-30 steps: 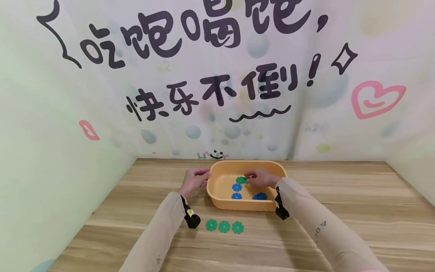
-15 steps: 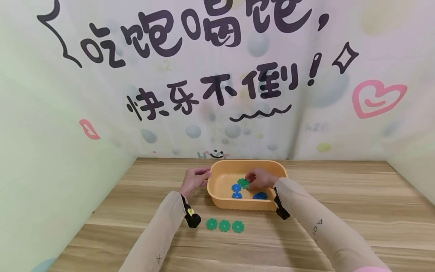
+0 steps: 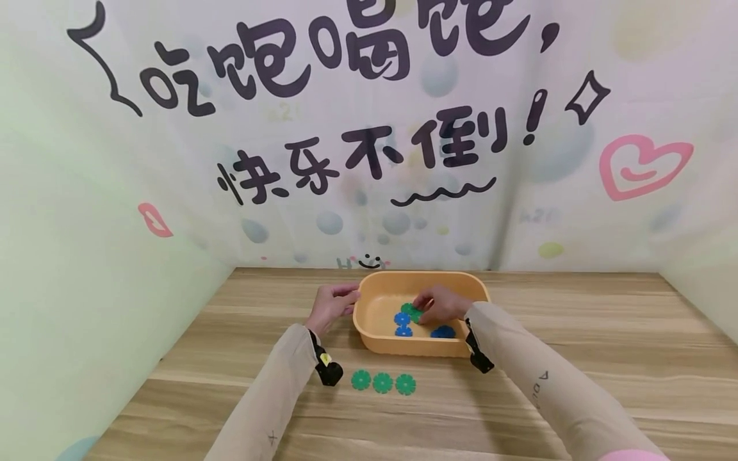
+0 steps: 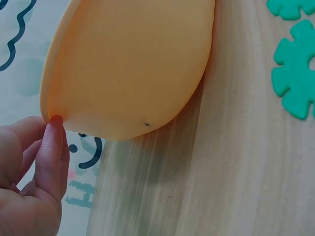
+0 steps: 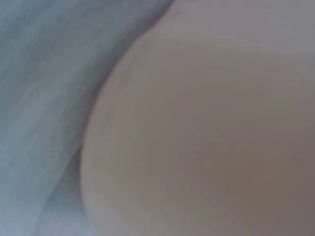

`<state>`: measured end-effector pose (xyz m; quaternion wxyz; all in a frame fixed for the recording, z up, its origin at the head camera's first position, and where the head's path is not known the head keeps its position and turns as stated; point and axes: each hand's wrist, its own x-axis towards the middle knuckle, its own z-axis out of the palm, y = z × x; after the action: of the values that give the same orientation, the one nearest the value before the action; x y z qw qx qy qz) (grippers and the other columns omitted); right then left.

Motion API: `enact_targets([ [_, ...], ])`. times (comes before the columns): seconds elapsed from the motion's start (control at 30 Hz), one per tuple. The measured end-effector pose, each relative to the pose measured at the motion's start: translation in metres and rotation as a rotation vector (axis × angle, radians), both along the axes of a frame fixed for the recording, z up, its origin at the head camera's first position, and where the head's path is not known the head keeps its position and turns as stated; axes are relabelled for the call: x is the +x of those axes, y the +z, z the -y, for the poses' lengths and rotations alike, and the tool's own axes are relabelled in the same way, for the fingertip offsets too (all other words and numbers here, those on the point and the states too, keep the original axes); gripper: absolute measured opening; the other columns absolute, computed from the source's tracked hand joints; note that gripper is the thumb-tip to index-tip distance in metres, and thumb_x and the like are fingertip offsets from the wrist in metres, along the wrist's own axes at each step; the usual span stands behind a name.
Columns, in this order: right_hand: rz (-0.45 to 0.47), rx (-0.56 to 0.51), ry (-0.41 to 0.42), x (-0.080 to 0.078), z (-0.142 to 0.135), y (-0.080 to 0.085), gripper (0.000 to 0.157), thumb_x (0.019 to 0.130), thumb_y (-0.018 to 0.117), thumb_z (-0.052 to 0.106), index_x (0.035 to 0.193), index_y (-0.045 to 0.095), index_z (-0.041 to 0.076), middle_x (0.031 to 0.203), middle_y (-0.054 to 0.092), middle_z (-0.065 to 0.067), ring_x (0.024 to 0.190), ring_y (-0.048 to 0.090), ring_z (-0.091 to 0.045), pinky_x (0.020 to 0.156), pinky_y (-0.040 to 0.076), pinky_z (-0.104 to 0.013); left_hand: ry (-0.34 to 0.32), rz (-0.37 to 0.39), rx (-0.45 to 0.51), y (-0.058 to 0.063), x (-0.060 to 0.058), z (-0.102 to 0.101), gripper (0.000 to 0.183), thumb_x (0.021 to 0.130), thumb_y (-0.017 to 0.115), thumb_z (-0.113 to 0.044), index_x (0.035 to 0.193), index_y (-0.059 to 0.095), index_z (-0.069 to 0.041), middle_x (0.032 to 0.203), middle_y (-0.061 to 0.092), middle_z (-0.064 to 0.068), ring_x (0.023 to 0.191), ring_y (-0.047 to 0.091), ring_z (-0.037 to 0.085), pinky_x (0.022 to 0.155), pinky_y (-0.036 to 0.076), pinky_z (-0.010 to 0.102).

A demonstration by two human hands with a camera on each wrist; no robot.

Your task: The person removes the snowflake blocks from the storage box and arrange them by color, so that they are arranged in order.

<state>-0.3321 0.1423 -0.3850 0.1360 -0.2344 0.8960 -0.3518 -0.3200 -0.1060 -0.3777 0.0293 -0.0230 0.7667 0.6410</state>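
My left hand (image 3: 332,306) pinches the left rim of a light-orange plastic basin (image 3: 398,347); the left wrist view shows fingers (image 4: 49,147) at that rim. Inside the basin, my right hand (image 3: 444,304) has its thumb and fingertips on green interlocking discs (image 3: 408,308), partly covering them. Two blue interlocking discs (image 3: 401,318) lie just in front of the green ones. More blue discs (image 3: 442,332) are bunched near the basin's front right. The right wrist view is blurred and shows no fingers or discs.
Three green discs (image 3: 383,383) lie in a row on the wooden table (image 3: 259,416), in front of the basin. Behind the basin hangs a printed cloth backdrop (image 3: 323,243) at the table's far edge.
My right fingers have shifted the green discs slightly toward me, and the discs now overlap the rear blue one. The left hand stays at the rim.
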Motion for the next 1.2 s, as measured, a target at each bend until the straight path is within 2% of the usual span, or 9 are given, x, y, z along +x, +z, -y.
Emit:
enact_targets([
  [0.23, 0.029, 0.057, -0.021, 0.003, 0.001, 0.002, 0.021, 0.074, 0.070, 0.005, 0.093, 0.063, -0.001, 0.081, 0.058, -0.004, 0.074, 0.050, -0.015, 0.069, 0.047, -0.025, 0.005, 0.014, -0.006, -0.001, 0.001, -0.001, 0.027, 0.082, 0.063, -0.009, 0.108, 0.064, -0.003, 0.096, 0.063, 0.011, 0.077, 0.062, 0.016, 0.065, 0.053, 0.027],
  [0.37, 0.055, 0.071, -0.018, 0.004, 0.002, 0.001, 0.017, 0.074, 0.071, 0.006, 0.089, 0.064, 0.001, 0.073, 0.055, -0.002, 0.067, 0.047, -0.014, 0.062, 0.045, -0.022, -0.008, 0.004, 0.023, -0.003, 0.001, -0.001, 0.028, 0.082, 0.062, -0.007, 0.109, 0.062, 0.000, 0.096, 0.062, 0.014, 0.081, 0.062, 0.020, 0.064, 0.053, 0.026],
  [0.53, 0.088, 0.093, 0.003, 0.006, 0.001, 0.005, 0.011, 0.075, 0.069, 0.006, 0.083, 0.063, 0.000, 0.070, 0.055, -0.002, 0.064, 0.049, -0.013, 0.060, 0.046, -0.021, -0.013, -0.006, 0.040, -0.003, 0.000, 0.000, 0.027, 0.083, 0.061, -0.006, 0.109, 0.061, 0.002, 0.098, 0.061, 0.017, 0.086, 0.061, 0.024, 0.066, 0.053, 0.026],
  [0.67, 0.101, 0.090, 0.006, 0.007, 0.000, 0.010, 0.010, 0.076, 0.068, 0.003, 0.083, 0.063, -0.001, 0.072, 0.056, -0.002, 0.065, 0.049, -0.013, 0.062, 0.047, -0.022, -0.028, -0.038, 0.035, -0.001, 0.000, 0.000, 0.026, 0.082, 0.063, -0.009, 0.106, 0.064, -0.001, 0.093, 0.062, 0.013, 0.082, 0.062, 0.020, 0.066, 0.053, 0.027],
  [0.77, 0.094, 0.072, 0.025, 0.007, -0.002, 0.013, 0.016, 0.076, 0.067, 0.001, 0.090, 0.062, -0.004, 0.076, 0.056, -0.004, 0.068, 0.048, -0.013, 0.063, 0.047, -0.022, -0.033, -0.050, 0.025, 0.000, -0.001, 0.000, 0.026, 0.080, 0.065, -0.012, 0.105, 0.065, -0.002, 0.091, 0.062, 0.012, 0.080, 0.062, 0.018, 0.066, 0.053, 0.028],
  [0.97, 0.062, 0.076, 0.050, 0.008, -0.007, 0.009, 0.022, 0.075, 0.068, 0.004, 0.095, 0.063, -0.003, 0.083, 0.060, -0.007, 0.071, 0.049, -0.012, 0.067, 0.047, -0.023, -0.002, -0.019, 0.010, 0.001, 0.000, -0.002, 0.027, 0.082, 0.062, -0.006, 0.107, 0.063, 0.000, 0.092, 0.062, 0.012, 0.084, 0.061, 0.024, 0.064, 0.053, 0.026],
  [1.2, 0.043, 0.091, 0.031, 0.010, -0.006, 0.006, 0.016, 0.073, 0.069, 0.001, 0.089, 0.066, -0.001, 0.080, 0.061, -0.004, 0.070, 0.049, -0.012, 0.067, 0.047, -0.023, 0.000, -0.017, 0.015, 0.000, 0.002, -0.001, 0.026, 0.082, 0.062, -0.005, 0.107, 0.063, 0.001, 0.094, 0.062, 0.013, 0.082, 0.062, 0.022, 0.063, 0.053, 0.025],
])
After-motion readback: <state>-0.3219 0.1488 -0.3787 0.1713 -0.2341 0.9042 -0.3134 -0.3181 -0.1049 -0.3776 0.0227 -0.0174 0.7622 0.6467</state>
